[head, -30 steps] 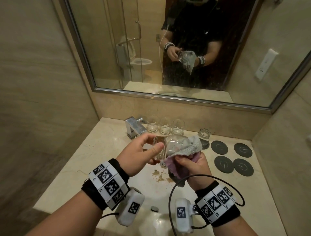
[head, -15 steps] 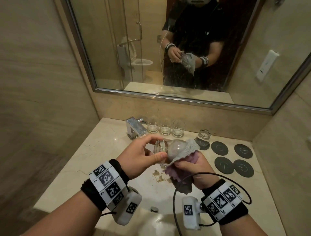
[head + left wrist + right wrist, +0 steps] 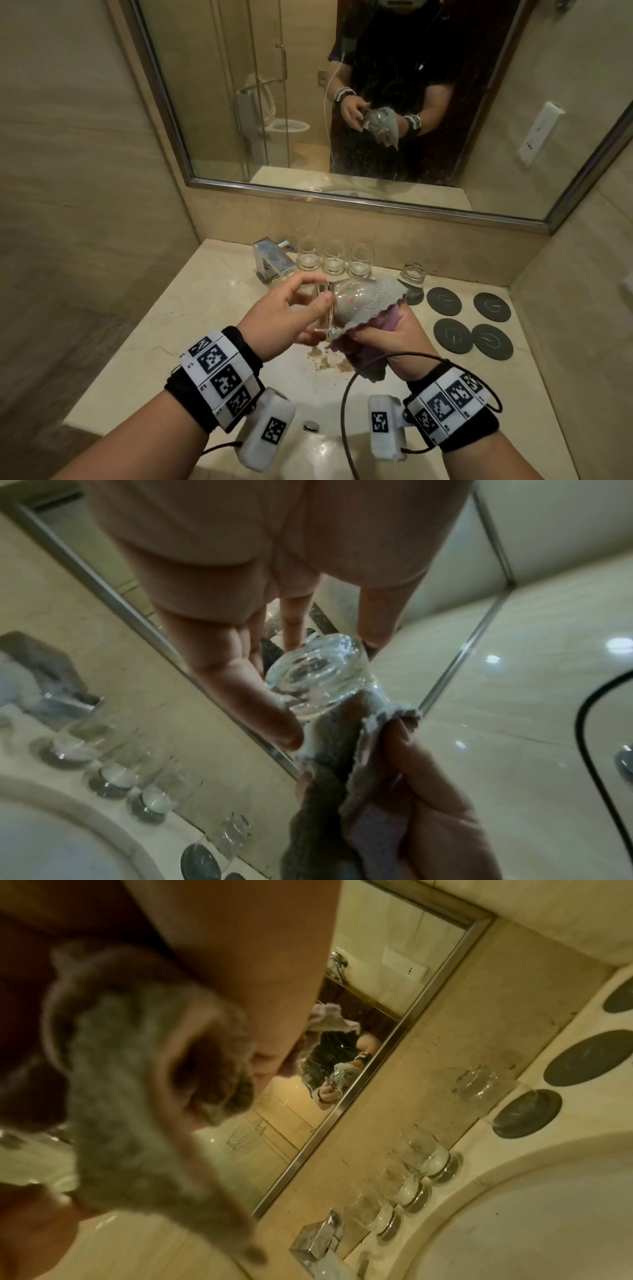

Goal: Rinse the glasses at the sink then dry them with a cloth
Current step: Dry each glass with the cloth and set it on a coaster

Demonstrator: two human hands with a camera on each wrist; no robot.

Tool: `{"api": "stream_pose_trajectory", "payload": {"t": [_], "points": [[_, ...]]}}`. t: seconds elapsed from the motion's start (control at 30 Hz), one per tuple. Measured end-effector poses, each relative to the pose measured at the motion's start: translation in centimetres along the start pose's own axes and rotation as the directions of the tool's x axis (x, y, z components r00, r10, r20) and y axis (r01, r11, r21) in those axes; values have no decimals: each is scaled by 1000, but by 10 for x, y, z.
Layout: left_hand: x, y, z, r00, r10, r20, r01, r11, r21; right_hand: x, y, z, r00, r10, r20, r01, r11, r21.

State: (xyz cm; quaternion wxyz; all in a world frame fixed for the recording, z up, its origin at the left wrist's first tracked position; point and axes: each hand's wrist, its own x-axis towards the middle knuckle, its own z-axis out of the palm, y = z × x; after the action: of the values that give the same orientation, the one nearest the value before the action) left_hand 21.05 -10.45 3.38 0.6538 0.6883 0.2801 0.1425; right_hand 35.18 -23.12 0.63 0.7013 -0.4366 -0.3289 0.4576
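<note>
The left hand (image 3: 291, 317) pinches the glass (image 3: 346, 301) by its base, steadying it; the right hand (image 3: 394, 337), at 3 o'clock, clutches the cloth (image 3: 380, 301) against it to dry.

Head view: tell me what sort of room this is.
Most likely a hotel bathroom: a basin with a chrome tap under a wall mirror, which reflects a toilet and a glass shower door.

— How's the light on my side?
— Dim and warm; glare spots on the glossy beige stone worktop (image 3: 212, 305).
— My wrist views?
— Smeared; the grey fluffy cloth (image 3: 137, 1110) is out of focus, edges bent.
</note>
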Motion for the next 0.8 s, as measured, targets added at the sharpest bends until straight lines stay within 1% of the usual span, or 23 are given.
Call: {"api": "stream_pose_trajectory", "payload": {"t": [0.07, 0.1, 0.13, 0.17, 0.2, 0.23, 0.27, 0.3, 0.33, 0.37, 0.43, 0.47, 0.5, 0.53, 0.57, 0.6, 0.63, 0.67, 0.7, 0.73, 0.77, 0.8], "points": [[-1, -1, 1, 997, -82, 15, 83, 993, -83, -5, 0, 1, 999, 11, 31, -10, 1000, -26], [-1, -2, 0, 996, -82, 20, 84, 993, -79, -6, 0, 3, 999, 20, 36, -19, 999, -39], [-1, -4, -1, 999, -46, 12, 46, 998, -31, -6, -1, 5, 999, 22, 32, -20, 999, -45], [0, -7, -2, 999, 32, -1, -32, 996, 80, -5, -1, 6, 1000, 10, 8, -10, 999, -47], [0, -10, -3, 990, 138, -6, -132, 960, 247, -3, 0, 7, 1000, -4, -31, 3, 999, -40], [0, -13, -2, 972, 236, 7, -218, 884, 413, -1, 1, 8, 998, -7, -66, 6, 1000, -16], [0, -15, -1, 951, 307, 28, -278, 814, 510, 0, 1, 8, 996, -1, -92, 4, 1000, 24], [0, -15, 0, 939, 341, 41, -310, 792, 526, 1, 2, 9, 994, -2, -106, 8, 998, 60], [0, -14, 1, 940, 339, 34, -311, 814, 490, 1, 2, 8, 993, -14, -113, 23, 997, 79], [1, -14, 1, 953, 304, 13, -280, 857, 432, 2, 3, 6, 993, -29, -112, 38, 996, 76], [4, -9, 1, 986, 163, -25, -151, 953, 262, 3, 3, 6, 997, -48, -67, 49, 999, 23], [5, -6, 1, 997, 76, -26, -71, 985, 155, 2, 3, 5, 998, -54, -44, 55, 998, 14], [6, -4, 1, 1000, 6, -11, -5, 999, 41, 2, 3, 4, 998, -60, -34, 60, 998, 19], [6, -2, 1, 1000, -23, 7, 24, 999, -29, 1, 2, 4, 998, -62, -33, 63, 998, 28], [7, 0, 2, 1000, -9, 13, 9, 999, -39, 1, 2, 3, 997, -64, -30, 65, 997, 37], [7, -1, 2, 999, 43, 8, -43, 999, 13, 1, 2, 3, 998, -62, -27, 64, 997, 43], [7, -3, 1, 993, 120, 10, -121, 985, 125, 2, 2, 2, 998, -56, -32, 58, 997, 51], [6, -4, -1, 980, 198, 29, -198, 942, 272, 3, 3, 2, 998, -42, -50, 45, 997, 67], [7, -7, -3, 966, 252, 56, -252, 878, 407, 4, 4, 0, 996, -23, -83, 30, 996, 86], [7, -8, -3, 956, 281, 81, -284, 826, 486, 4, 6, -2, 994, -6, -105, 16, 995, 98], [8, -9, -4, 957, 276, 87, -281, 816, 504, 4, 7, -3, 995, 5, -100, 5, 995, 103], [8, -9, -4, 964, 253, 84, -261, 837, 482, 4, 7, -3, 997, 9, -77, -1, 995, 102]]}}
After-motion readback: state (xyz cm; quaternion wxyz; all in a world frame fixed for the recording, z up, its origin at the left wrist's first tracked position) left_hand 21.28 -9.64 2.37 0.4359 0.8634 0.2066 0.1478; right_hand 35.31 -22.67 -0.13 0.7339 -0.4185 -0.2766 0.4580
